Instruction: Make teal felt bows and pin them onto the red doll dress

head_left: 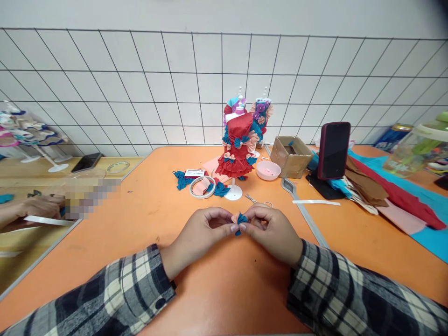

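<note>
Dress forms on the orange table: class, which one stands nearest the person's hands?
The front form, dressed in red with blue and peach bows. The other two stand behind it, closer to the tiled wall.

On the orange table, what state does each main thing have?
Crinkled blue-and-peach bow: pinched by left hand and right hand
Red dress on white stand: upright
Brown cardboard box: open
Round pink bowl: upright, uncovered
Dark-red-cased phone: upright, screen dark
Small metal scissors: lying down; blade opening unclear
</note>
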Motion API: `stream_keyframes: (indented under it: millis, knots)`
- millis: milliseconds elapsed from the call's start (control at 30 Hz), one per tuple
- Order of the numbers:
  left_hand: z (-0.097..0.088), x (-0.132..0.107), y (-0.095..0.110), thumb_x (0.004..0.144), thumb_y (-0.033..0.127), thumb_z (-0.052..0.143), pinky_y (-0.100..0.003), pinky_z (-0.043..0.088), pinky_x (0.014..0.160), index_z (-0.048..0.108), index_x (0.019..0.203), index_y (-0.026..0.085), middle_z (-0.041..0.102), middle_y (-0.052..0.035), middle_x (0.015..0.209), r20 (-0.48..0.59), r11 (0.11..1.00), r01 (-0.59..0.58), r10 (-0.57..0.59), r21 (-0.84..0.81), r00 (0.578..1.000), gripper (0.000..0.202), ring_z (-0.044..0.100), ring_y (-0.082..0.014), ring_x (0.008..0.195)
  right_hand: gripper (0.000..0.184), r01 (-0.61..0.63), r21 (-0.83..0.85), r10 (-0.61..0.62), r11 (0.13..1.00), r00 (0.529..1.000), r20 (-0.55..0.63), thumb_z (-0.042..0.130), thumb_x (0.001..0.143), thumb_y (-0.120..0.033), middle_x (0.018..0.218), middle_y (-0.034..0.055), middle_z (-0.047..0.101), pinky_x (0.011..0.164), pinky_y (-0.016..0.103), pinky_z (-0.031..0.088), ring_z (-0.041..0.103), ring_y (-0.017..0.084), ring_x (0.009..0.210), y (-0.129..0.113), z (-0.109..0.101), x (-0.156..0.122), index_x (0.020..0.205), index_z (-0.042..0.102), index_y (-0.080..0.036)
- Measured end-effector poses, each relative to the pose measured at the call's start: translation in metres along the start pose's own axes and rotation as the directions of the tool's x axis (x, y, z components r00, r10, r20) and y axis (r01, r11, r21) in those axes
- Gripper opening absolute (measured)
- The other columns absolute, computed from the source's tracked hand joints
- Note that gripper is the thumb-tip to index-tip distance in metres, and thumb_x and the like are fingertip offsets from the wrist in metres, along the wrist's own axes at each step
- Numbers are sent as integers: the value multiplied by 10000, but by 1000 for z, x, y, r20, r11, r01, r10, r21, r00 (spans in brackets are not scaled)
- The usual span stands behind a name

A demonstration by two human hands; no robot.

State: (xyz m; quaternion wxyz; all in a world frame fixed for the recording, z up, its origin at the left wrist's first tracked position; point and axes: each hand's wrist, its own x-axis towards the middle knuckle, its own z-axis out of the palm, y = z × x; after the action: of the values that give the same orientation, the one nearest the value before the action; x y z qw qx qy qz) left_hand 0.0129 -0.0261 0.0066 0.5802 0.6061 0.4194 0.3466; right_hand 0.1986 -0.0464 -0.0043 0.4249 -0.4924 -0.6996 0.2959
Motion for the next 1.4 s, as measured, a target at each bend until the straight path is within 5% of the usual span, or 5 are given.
stream_keyframes:
  millis: [433, 633, 833, 1167, 1400]
  knots:
    - [-8, 1, 3, 717, 294, 733, -253, 430, 717, 710, 750, 158, 685, -13, 740, -98, 1000, 9, -7, 27, 995, 142, 585, -149, 717, 392, -365, 418, 255, 832, 920, 297, 661, 755, -417, 842, 3, 589, 330, 181, 423, 450, 41, 431, 0, 0, -2, 1068, 623, -184]
    - [-8, 1, -5, 701, 280, 763, -266, 434, 764, 719, 770, 152, 685, -17, 763, 54, 965, 99, -88, -242, 995, 152, 587, -148, 750, 323, -360, 397, 269, 845, 926, 266, 658, 753, -407, 731, -29, 561, 327, 194, 439, 452, 45, 391, 0, 3, -1, 972, 629, -172]
    - [0, -4, -2, 740, 197, 737, -338, 437, 941, 720, 838, 115, 711, -70, 878, 240, 753, 334, -237, -566, 941, 129, 634, -172, 880, 90, 187, -137, -198, 973, 977, -74, 623, 808, -228, 711, 16, 666, 550, 233, 474, 580, 110, 580, -3, -2, -3, 825, 705, -194]
    - [1, -8, -2, 810, 104, 631, -314, 481, 923, 708, 844, 81, 711, -67, 853, 359, 550, 441, -257, -709, 897, 87, 660, -162, 853, 262, 627, -646, -668, 436, 706, 235, 488, 900, -136, 924, 11, 726, 644, 254, 438, 632, 128, 755, -10, -25, -8, 1050, 675, -243]
    - [0, -7, 0, 765, 106, 686, -334, 473, 915, 701, 798, 80, 698, -61, 811, 321, 620, 415, -265, -666, 909, 44, 653, -157, 813, 197, 366, -321, -423, 873, 897, -127, 512, 817, -137, 809, 32, 666, 615, 250, 460, 585, 125, 662, -11, -25, -4, 951, 648, -186]
